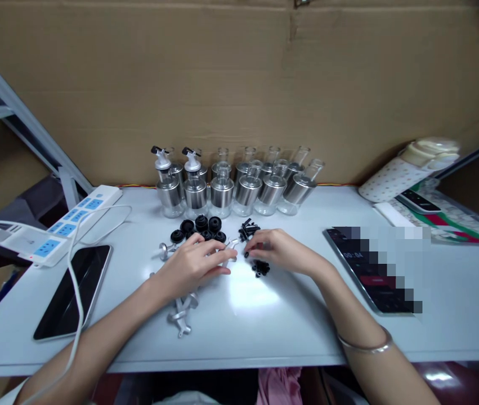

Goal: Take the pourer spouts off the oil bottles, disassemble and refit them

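My left hand [197,260] reaches over the middle of the table, its fingers closed on a silver pourer spout [233,243] that they partly hide. Just to the right, the fingertips of my right hand [279,250] pinch a small black ring [246,255]. Close below that hand lies a pile of small black rings [261,268], and above it a heap of black levers [247,229]. Several round black stoppers [201,223] sit beyond my left hand. More silver spouts [182,318] lie around and under my left forearm.
Two rows of glass bottles with metal bands [247,192] stand at the back; two carry pourers [192,163]. A power strip [64,228], white cable [74,281] and phone [74,292] are left. Right are another phone [361,264] and a dotted flask [403,169].
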`<action>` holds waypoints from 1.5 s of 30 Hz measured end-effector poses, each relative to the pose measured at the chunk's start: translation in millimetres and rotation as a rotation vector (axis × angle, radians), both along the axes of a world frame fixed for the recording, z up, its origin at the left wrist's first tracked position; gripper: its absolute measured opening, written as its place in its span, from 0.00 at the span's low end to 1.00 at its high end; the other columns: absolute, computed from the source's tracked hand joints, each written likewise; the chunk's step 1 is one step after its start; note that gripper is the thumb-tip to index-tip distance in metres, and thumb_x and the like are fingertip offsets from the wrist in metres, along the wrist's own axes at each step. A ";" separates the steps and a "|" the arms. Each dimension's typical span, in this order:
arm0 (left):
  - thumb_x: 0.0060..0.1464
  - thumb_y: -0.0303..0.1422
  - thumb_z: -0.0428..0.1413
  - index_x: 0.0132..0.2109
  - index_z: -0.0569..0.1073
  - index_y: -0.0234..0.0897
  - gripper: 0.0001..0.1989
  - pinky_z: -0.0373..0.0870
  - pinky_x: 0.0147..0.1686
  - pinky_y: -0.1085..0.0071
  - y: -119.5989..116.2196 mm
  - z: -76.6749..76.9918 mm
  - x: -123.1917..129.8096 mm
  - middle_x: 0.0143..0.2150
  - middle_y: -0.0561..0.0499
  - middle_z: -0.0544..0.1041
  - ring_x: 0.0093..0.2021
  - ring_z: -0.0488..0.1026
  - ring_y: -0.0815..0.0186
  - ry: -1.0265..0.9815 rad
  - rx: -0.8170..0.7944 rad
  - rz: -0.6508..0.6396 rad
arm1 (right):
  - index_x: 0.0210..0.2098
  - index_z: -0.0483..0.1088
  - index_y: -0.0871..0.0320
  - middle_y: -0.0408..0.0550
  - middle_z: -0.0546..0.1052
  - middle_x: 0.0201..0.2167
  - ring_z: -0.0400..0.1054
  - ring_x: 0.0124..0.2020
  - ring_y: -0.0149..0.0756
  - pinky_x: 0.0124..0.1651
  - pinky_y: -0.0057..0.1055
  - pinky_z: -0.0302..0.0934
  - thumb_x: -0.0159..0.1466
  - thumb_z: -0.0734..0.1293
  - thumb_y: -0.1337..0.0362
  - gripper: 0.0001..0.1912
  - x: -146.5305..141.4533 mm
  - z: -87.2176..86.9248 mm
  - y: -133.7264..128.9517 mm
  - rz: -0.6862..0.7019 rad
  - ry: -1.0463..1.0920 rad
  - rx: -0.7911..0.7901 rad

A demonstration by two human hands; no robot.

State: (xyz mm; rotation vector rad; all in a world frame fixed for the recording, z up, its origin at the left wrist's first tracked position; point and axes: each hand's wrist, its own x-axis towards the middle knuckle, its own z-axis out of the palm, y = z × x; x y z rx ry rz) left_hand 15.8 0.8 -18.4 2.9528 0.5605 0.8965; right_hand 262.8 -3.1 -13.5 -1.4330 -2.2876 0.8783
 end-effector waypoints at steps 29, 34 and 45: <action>0.65 0.34 0.47 0.49 0.71 0.34 0.12 0.62 0.37 0.70 -1.0 0.7 0.4 0.42 0.44 0.79 0.39 0.75 0.67 0.033 0.022 -0.004 | 0.31 0.78 0.59 0.46 0.78 0.26 0.69 0.27 0.34 0.34 0.30 0.64 0.56 0.68 0.70 0.06 -9.2 -4.0 -2.7 -0.033 0.019 -0.037; 0.65 0.33 0.47 0.48 0.70 0.33 0.11 0.61 0.36 0.70 -1.3 0.9 0.8 0.42 0.44 0.79 0.38 0.76 0.66 0.027 0.038 -0.010 | 0.28 0.77 0.60 0.47 0.77 0.26 0.68 0.28 0.33 0.34 0.30 0.63 0.55 0.67 0.74 0.07 -9.6 -3.2 -2.1 -0.041 -0.002 0.008; 0.66 0.33 0.46 0.50 0.67 0.33 0.12 0.62 0.36 0.70 -1.4 0.5 2.9 0.42 0.43 0.80 0.40 0.77 0.66 -0.049 0.085 0.009 | 0.34 0.76 0.58 0.49 0.80 0.34 0.73 0.35 0.35 0.42 0.35 0.67 0.55 0.71 0.57 0.12 -12.9 2.0 -5.3 -0.246 0.699 0.033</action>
